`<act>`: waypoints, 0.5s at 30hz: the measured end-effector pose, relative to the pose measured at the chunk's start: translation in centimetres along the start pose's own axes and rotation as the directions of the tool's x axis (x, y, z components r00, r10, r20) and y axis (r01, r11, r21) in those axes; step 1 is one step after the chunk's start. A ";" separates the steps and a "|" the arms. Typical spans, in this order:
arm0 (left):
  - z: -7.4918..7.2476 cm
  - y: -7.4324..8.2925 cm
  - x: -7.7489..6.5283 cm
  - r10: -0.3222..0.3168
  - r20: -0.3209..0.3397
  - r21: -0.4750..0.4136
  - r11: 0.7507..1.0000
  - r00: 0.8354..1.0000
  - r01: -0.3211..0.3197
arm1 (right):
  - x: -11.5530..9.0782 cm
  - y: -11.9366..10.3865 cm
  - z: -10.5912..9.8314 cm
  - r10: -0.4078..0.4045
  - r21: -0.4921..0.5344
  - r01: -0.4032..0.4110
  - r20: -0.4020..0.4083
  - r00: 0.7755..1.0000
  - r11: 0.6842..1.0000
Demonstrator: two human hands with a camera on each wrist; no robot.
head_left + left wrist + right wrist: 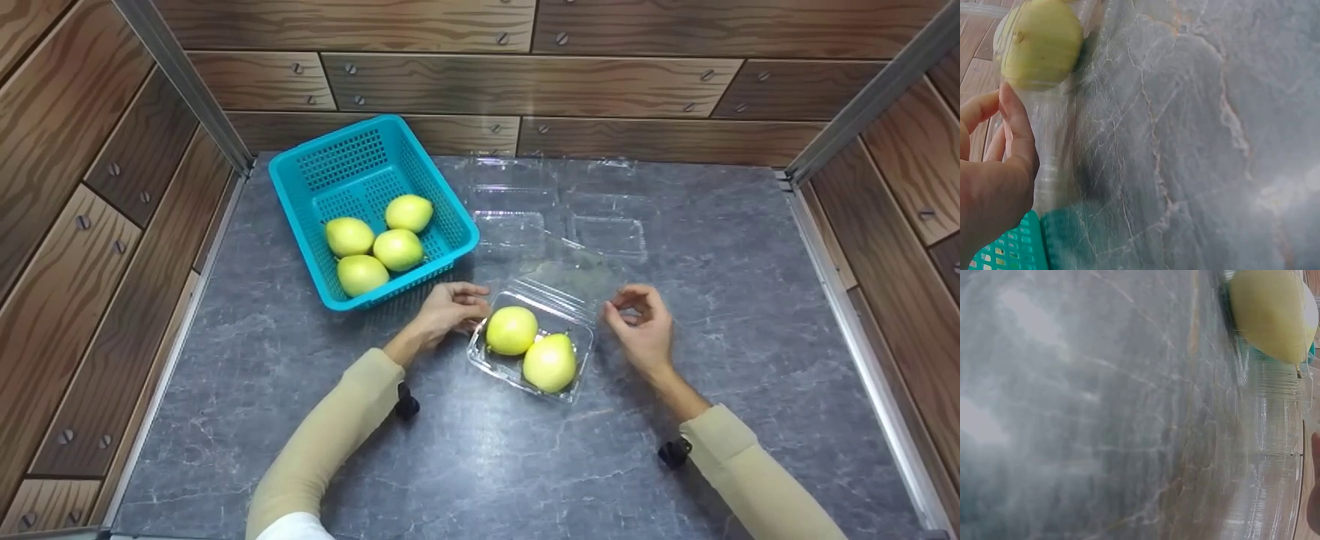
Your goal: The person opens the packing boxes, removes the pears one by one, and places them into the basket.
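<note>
A clear plastic clamshell container (487, 363) stands on the table with its lid (577, 271) folded open behind it. Two yellow-green pears (512, 331) lie side by side inside. My left hand (448, 311) pinches the container's left rim near the hinge; in the left wrist view its fingertips (1008, 93) meet at the clear wall below a pear (1043, 45). On the other side, my right hand (643, 324) has curled fingers and thumb at the lid's edge by the hinge. Only a sliver of a right finger (1314, 484) shows in the right wrist view.
A teal plastic basket (298, 225) with several pears stands at the back left. Several clear plastic containers (510, 199) lie behind the open lid. Wood-patterned walls (525, 82) enclose the grey marbled table (465, 472) at the back and sides.
</note>
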State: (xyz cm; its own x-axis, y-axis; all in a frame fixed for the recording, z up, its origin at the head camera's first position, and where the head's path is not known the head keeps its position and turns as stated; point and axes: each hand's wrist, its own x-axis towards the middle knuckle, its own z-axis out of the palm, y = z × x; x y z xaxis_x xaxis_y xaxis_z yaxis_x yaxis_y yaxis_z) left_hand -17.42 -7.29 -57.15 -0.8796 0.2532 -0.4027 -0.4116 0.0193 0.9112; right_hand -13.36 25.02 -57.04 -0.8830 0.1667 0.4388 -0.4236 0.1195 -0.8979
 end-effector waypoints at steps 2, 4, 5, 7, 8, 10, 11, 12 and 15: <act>0.0 -0.1 -0.1 -0.008 0.014 0.014 1.000 1.000 0.008 | 0.3 0.1 -0.1 0.024 0.008 -0.024 0.002 1.000 1.000; -0.1 -0.3 -0.2 -0.011 0.026 0.024 1.000 1.000 0.011 | 0.5 0.2 -0.1 0.046 0.024 -0.046 0.004 0.999 0.999; -0.1 -0.4 -0.3 -0.013 0.032 0.027 1.000 0.999 0.012 | 0.7 0.2 -0.1 0.055 0.036 -0.056 0.006 0.998 0.998; -0.1 -0.7 -0.5 -0.015 0.046 0.024 1.000 0.999 0.014 | 0.9 0.4 -0.2 0.072 0.061 -0.072 0.010 0.997 0.996; -0.1 -0.8 -0.6 -0.017 0.052 0.018 1.000 0.999 0.016 | 1.0 0.5 -0.2 0.075 0.072 -0.076 0.013 0.997 0.994; 0.0 -1.0 -0.9 -0.023 0.063 0.003 1.000 0.998 0.023 | 1.3 0.6 -0.2 0.086 0.096 -0.087 0.019 0.996 0.992; 0.0 -1.1 -1.0 -0.025 0.068 -0.011 1.000 0.997 0.026 | 1.4 0.7 -0.2 0.091 0.103 -0.093 0.022 0.996 0.990; 0.0 -1.2 -1.1 -0.026 0.073 -0.022 0.999 0.997 0.027 | 1.5 0.8 -0.2 0.094 0.103 -0.096 0.023 0.995 0.990; 0.1 -1.4 -1.5 -0.019 0.088 -0.055 0.998 0.996 0.024 | 1.8 0.9 -0.1 0.121 0.127 -0.125 0.037 0.992 0.984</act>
State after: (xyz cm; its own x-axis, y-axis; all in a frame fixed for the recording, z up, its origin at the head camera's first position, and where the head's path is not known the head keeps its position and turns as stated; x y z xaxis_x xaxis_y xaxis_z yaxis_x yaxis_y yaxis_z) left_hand -15.52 -7.61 -57.83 -0.8472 0.3372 -0.4105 -0.4448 -0.0278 0.8952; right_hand -15.30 25.53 -57.10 -0.9346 0.1437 0.3254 -0.3324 -0.0275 -0.9427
